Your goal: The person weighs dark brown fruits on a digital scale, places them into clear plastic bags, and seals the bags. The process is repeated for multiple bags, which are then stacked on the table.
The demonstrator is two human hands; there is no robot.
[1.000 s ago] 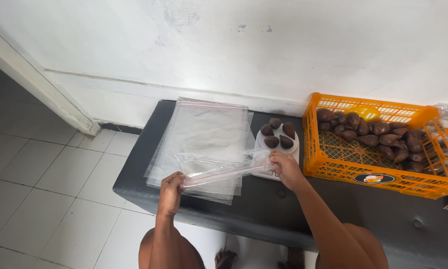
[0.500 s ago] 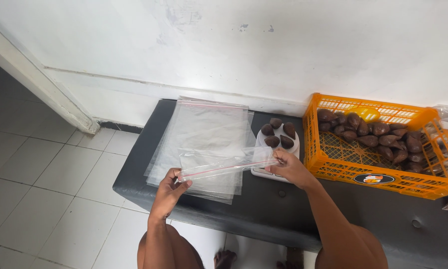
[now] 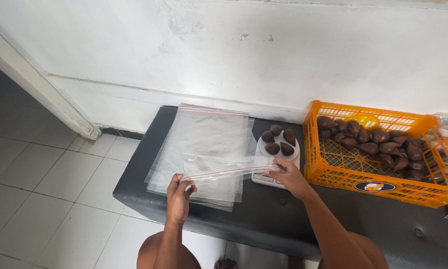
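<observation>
Left hand (image 3: 178,198) and right hand (image 3: 289,175) are both reaching forward, arms extended, fingers pinching closed, held apart at similar height.

left hand (image 3: 178,199), right hand (image 3: 289,177): bare, no sleeves, rings or watch; knees bare.

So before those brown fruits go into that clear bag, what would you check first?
1. Bag gripped at both ends by left hand and right hand: ok.
2. Bag mouth open: cannot tell.
3. Bag lifted off the pile of bags: ok.
4. Fruits sitting on the white scale: ok.
5. Scale reading: cannot tell.
6. Orange crate beside the scale: ok.
</observation>
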